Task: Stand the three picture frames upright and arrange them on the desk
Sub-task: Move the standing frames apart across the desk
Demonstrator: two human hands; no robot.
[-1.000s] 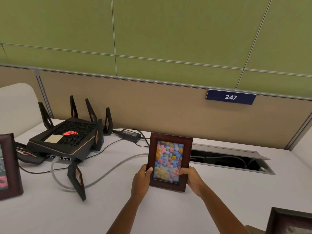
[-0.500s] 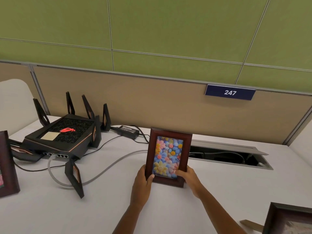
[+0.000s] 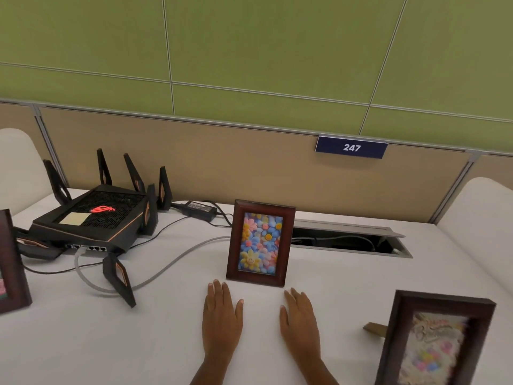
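Middle frame: the flower picture frame [image 3: 260, 243] stands upright on the white surface [image 3: 155, 337], near the centre, its dark wood border facing the camera and leaning back slightly.
Left hand: the left hand [image 3: 221, 315] lies flat, palm down, just in front of the frame's lower left corner, apart from it; its grip is wide, fingers spread and holding nothing.
Right hand: the right hand [image 3: 299, 320] lies flat in front of the frame's lower right corner, also clear of it; grip wide and empty.
Right frame: a second picture frame [image 3: 433, 343] stands at the near right edge of view, blurred, with pale lettering and pastel shapes in its picture; a tan stand leg [image 3: 375, 328] shows to its left.
Left frame: a third picture frame [image 3: 12, 262] stands at the far left, cut off by the edge of view.
Behind the middle frame: an open cable hatch [image 3: 349, 240] is set into the surface, just to the right of and behind it.
Left of centre: a black router [image 3: 88, 220] with upright antennas sits well to the left, a grey cable [image 3: 172, 262] curving from it toward the middle frame, and a power adapter [image 3: 200, 209] lies behind.
Backdrop: a tan partition [image 3: 249, 168] carries a blue number plate [image 3: 351, 147] reading 247, with green wall panels [image 3: 249, 45] above.
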